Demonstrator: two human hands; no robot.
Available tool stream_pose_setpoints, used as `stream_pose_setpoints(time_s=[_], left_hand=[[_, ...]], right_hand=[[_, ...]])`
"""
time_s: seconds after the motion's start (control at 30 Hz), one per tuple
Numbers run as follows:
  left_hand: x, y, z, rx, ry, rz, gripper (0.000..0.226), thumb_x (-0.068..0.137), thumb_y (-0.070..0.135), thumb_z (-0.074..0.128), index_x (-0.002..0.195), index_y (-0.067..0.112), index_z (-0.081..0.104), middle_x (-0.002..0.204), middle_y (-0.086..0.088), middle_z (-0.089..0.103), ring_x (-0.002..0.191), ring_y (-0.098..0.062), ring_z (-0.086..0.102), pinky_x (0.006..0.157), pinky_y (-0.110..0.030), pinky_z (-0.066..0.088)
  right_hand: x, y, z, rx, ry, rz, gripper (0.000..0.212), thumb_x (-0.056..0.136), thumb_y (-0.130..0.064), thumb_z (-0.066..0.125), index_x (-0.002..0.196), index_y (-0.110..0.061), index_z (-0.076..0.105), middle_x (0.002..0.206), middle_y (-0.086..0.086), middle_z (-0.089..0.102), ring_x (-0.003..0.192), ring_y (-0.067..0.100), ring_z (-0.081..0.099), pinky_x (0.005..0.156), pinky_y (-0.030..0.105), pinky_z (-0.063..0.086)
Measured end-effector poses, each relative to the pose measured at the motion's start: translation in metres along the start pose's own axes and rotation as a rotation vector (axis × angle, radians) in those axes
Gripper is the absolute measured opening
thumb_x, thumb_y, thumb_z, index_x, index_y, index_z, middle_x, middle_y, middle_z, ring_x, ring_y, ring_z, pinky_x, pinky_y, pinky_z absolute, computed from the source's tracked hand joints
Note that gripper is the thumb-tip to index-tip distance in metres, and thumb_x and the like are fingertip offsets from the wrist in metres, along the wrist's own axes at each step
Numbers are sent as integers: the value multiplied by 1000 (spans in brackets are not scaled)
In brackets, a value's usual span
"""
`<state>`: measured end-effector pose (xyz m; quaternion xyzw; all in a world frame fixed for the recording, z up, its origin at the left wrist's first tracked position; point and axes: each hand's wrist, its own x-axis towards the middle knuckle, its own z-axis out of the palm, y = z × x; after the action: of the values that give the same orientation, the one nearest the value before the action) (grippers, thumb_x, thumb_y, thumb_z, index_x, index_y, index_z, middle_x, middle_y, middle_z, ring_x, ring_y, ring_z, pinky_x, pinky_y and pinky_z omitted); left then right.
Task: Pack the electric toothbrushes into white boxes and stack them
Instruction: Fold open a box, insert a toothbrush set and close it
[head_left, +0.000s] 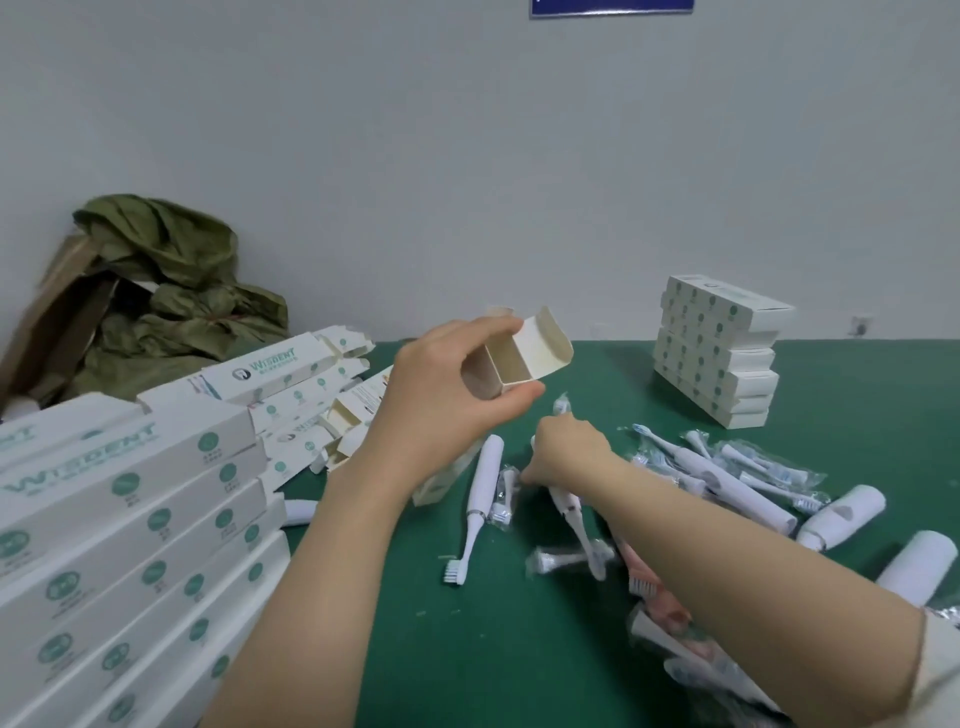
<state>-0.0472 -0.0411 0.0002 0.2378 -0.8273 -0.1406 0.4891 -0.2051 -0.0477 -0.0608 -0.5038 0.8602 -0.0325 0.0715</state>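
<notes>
— What's furthest left of the open box?
— A leaning pile of white cartons, with a green sack behind them against the wall.
— And the box itself?
— Raised above the desk, mouth toward us. The left hand pinches it, thumb beneath, fingers on top.
— Below it?
— One white toothbrush lies flat, bristles nearest us.
— The right hand?
— Just below-right of the box, fingers curled down among loose toothbrushes. I cannot tell whether it grips one.
— Further right?
— A stack of closed boxes, well apart from the open one.
</notes>
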Motion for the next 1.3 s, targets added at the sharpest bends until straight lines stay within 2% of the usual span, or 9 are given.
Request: stream_pose_setpoints(time_s=[0.07, 0.2, 0.3, 0.47, 0.57, 0.73, 0.9, 1.1, 1.3], left_hand=[[2, 5, -2, -20, 10, 26, 47, 70, 29, 81, 115, 30, 66, 106, 21, 60, 80, 12, 49, 79, -5, 37], [3, 9, -6, -15, 10, 37, 49, 71, 28, 81, 117, 29, 64, 111, 14, 62, 78, 10, 49, 80, -11, 41], [0, 10, -2, 0, 39, 16, 50, 71, 26, 82, 118, 27, 64, 106, 8, 63, 82, 6, 50, 76, -3, 36], [0, 7, 11, 66, 91, -76, 52, 70, 22, 82, 119, 20, 64, 107, 6, 59, 87, 4, 42, 78, 1, 28], [0, 4, 17, 113, 67, -138, 53, 72, 22, 80, 121, 20, 61, 109, 7, 55, 94, -5, 42, 76, -13, 28], [-3, 7, 24, 104, 50, -120, 50, 70, 23, 79, 117, 20, 63, 104, 10, 55, 93, -5, 46, 80, -13, 30], [-4, 7, 27, 125, 42, -116, 50, 71, 23, 79, 118, 18, 62, 107, 5, 59, 95, -9, 48, 79, -15, 31], [1, 10, 23, 126, 72, -96, 51, 69, 26, 79, 117, 22, 62, 104, 11, 57, 85, 3, 41, 72, -4, 27], [1, 10, 21, 104, 64, -73, 52, 68, 30, 82, 116, 19, 65, 102, 12, 57, 88, 8, 38, 75, 8, 24]], right_hand=[[-6, 0, -7, 36, 8, 30, 34, 85, -37, 63, 101, -9, 52, 108, 7, 55, 99, 26, 61, 68, 30, 44], [-18, 17, -31, 434, -58, 125, 22, 82, -24, 58, 77, -4, 53, 71, 11, 63, 55, 24, 64, 52, 28, 54], [-33, 40, -49, 838, 10, 150, 21, 84, -16, 57, 89, 5, 58, 80, 21, 68, 65, 30, 70, 64, 37, 60], [-71, 65, -94, 1535, 398, -100, 21, 88, -7, 53, 106, 4, 55, 67, 4, 56, 42, 6, 59, 43, 21, 50], [-91, 60, -102, 1794, 602, -244, 32, 87, -10, 56, 117, -2, 48, 81, 6, 59, 57, 7, 64, 52, 18, 52], [-99, 37, -86, 1793, 852, -316, 32, 88, -3, 56, 113, -14, 39, 94, 2, 63, 83, 6, 67, 69, 19, 55], [-94, 34, -75, 1577, 940, -385, 31, 83, -9, 64, 100, -26, 43, 100, -9, 58, 83, 2, 65, 77, 31, 56], [-97, 26, -76, 1211, 844, -431, 60, 75, -13, 77, 116, -29, 36, 95, -17, 54, 75, -6, 63, 67, 9, 48], [-96, 27, -64, 817, 804, -559, 19, 82, -19, 72, 101, -19, 70, 98, -4, 58, 81, 1, 52, 71, 8, 41]])
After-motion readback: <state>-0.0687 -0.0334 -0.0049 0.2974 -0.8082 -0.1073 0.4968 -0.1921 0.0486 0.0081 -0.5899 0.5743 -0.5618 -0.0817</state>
